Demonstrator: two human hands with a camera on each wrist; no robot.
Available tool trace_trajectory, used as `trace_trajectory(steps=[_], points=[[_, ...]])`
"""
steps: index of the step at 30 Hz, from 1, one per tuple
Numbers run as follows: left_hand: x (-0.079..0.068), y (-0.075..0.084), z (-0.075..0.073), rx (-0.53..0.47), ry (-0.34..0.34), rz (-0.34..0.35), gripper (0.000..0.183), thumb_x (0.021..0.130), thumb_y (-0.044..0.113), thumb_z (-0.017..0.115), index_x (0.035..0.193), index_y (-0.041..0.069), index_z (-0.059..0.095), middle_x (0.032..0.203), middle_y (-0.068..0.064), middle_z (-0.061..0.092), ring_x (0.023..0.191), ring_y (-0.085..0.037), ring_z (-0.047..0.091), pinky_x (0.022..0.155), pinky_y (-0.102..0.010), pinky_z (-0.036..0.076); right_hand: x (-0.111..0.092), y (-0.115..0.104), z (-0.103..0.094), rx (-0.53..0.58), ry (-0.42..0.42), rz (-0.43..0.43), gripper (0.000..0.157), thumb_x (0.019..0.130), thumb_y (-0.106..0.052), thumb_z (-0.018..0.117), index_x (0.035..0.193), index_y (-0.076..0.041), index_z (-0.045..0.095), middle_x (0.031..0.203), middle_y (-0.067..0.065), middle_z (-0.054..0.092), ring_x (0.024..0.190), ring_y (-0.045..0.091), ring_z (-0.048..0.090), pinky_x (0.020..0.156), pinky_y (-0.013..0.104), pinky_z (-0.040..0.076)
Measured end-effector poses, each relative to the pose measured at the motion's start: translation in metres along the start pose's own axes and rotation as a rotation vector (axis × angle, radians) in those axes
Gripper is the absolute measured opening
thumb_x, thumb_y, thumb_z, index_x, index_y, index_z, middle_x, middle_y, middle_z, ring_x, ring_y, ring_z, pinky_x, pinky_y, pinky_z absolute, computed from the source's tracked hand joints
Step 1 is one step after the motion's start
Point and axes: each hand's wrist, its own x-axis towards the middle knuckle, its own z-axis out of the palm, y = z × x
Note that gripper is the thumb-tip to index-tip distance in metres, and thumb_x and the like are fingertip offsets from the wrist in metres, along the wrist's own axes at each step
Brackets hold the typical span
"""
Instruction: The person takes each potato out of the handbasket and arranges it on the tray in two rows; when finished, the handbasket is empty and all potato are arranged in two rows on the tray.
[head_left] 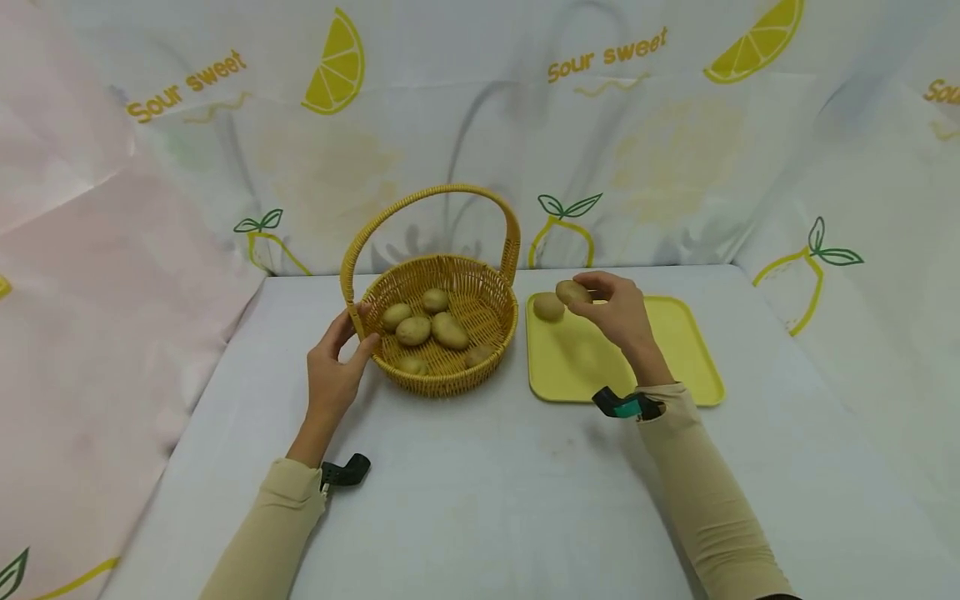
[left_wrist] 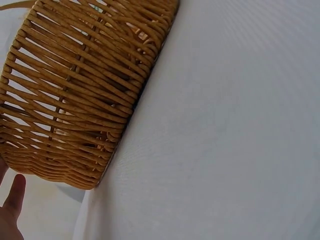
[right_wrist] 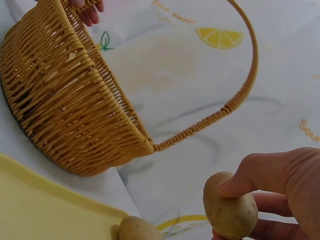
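Note:
My right hand [head_left: 617, 312] pinches a potato [head_left: 572, 292] between thumb and fingers, over the far left part of the yellow tray [head_left: 592, 379]. A second potato [head_left: 548, 307] lies on the tray close by the held one; the right wrist view also shows the held potato [right_wrist: 230, 206] upright in my fingers. On the left, my left hand [head_left: 335, 367] grips the wicker basket [head_left: 450, 385] at its left rim, where the arched handle [head_left: 435, 192] meets it. Several potatoes [head_left: 414, 331] lie inside the basket, a couple partly hidden behind its front rim.
Basket and tray stand side by side on a white-covered table [head_left: 480, 500], with a narrow gap between them. A printed cloth backdrop [head_left: 480, 125] hangs right behind the table's far edge and along both sides.

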Motion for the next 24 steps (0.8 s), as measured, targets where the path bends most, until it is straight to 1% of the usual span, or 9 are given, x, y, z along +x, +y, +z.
trace_trajectory(steps=[4, 10, 13, 19, 21, 24], points=[[0.001, -0.001, 0.0, 0.0, 0.006, -0.006, 0.045, 0.094, -0.016, 0.067, 0.137, -0.016, 0.055, 0.13, -0.034, 0.061, 0.125, -0.047, 0.057, 0.107, -0.03, 0.045, 0.002, 0.005, -0.005, -0.008, 0.018, 0.008, 0.04, 0.091, -0.006, 0.078, 0.13, 0.0, 0.07, 0.126, 0.02, 0.07, 0.112, 0.035, 0.066, 0.077, 0.028, 0.052], [-0.001, -0.022, -0.002, -0.026, 0.005, -0.039, 0.045, 0.094, -0.016, 0.067, 0.137, -0.016, 0.055, 0.13, -0.031, 0.062, 0.13, -0.041, 0.056, 0.109, -0.031, 0.044, 0.004, 0.014, -0.008, -0.019, 0.032, 0.041, 0.039, 0.091, -0.007, 0.078, 0.129, -0.001, 0.071, 0.125, 0.018, 0.07, 0.111, 0.034, 0.066, 0.077, 0.029, 0.051], [-0.002, -0.026, -0.002, -0.024, 0.004, -0.035, 0.044, 0.094, -0.017, 0.067, 0.137, -0.016, 0.055, 0.129, -0.032, 0.063, 0.13, -0.042, 0.056, 0.108, -0.03, 0.044, 0.005, 0.018, -0.008, -0.022, 0.041, 0.059, 0.04, 0.092, -0.007, 0.078, 0.13, -0.001, 0.07, 0.126, 0.018, 0.07, 0.112, 0.034, 0.065, 0.077, 0.029, 0.05], [0.0, -0.009, -0.001, -0.063, 0.003, 0.003, 0.041, 0.093, -0.017, 0.066, 0.133, -0.016, 0.057, 0.125, -0.038, 0.062, 0.126, -0.05, 0.055, 0.107, -0.034, 0.046, 0.008, 0.028, -0.007, -0.026, 0.051, 0.064, 0.042, 0.092, -0.006, 0.078, 0.132, 0.002, 0.069, 0.129, 0.02, 0.068, 0.116, 0.037, 0.064, 0.08, 0.029, 0.05], [0.001, -0.004, -0.001, -0.069, -0.001, 0.009, 0.041, 0.093, -0.017, 0.066, 0.133, -0.015, 0.058, 0.125, -0.038, 0.062, 0.126, -0.051, 0.055, 0.108, -0.035, 0.046, 0.009, 0.031, -0.007, -0.025, 0.052, 0.074, 0.042, 0.091, -0.006, 0.078, 0.132, 0.002, 0.069, 0.13, 0.021, 0.068, 0.116, 0.037, 0.064, 0.08, 0.029, 0.05], [0.0, -0.002, -0.002, -0.064, -0.004, 0.005, 0.041, 0.094, -0.017, 0.066, 0.133, -0.015, 0.058, 0.125, -0.037, 0.062, 0.126, -0.05, 0.055, 0.109, -0.036, 0.045, 0.01, 0.035, -0.005, -0.024, 0.056, 0.1, 0.044, 0.091, -0.006, 0.078, 0.133, 0.004, 0.067, 0.13, 0.022, 0.067, 0.116, 0.038, 0.065, 0.08, 0.028, 0.05]])
